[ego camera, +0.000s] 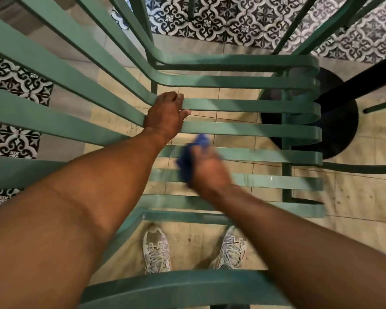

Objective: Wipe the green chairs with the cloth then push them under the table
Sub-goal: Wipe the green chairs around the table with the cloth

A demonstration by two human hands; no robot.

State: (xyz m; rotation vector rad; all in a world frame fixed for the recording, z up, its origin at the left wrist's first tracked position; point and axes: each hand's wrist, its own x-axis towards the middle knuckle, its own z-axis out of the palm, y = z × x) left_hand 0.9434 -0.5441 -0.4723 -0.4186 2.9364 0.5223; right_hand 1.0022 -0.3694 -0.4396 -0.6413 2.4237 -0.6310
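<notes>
Over the seat: green slatted metal chair (243, 130) directly below the camera, seat slats running crossways, back slats rising toward the upper left; standing on pale floor tiles beside the round black table base (341, 121), not yet pushed under.
Left hand (165, 114): curled round a slat where seat bends into back; steadying the frame.
Right hand (207, 170): blurred, bunched round a blue cloth (187, 161) pressed onto the middle seat slats; gripping it, though exact finger placement not clear.
Step in hand: wiping the seat, judged from the smear of motion; pushing under still to do.
Handling, chair: probably rigid and fairly weighty; painted surface likely smooth, so slippery when damp; best taken by the top of the back or the slat bend; gaps between slats likely to catch fingertips.
Handling, cloth: soft, limp, easily wadded; apt to snag on slat edges.
Also in view: pale laced trainers (156, 250) below the seat; black-and-white patterned tiles (210, 21) beyond.
Writing, brands: none readable.
</notes>
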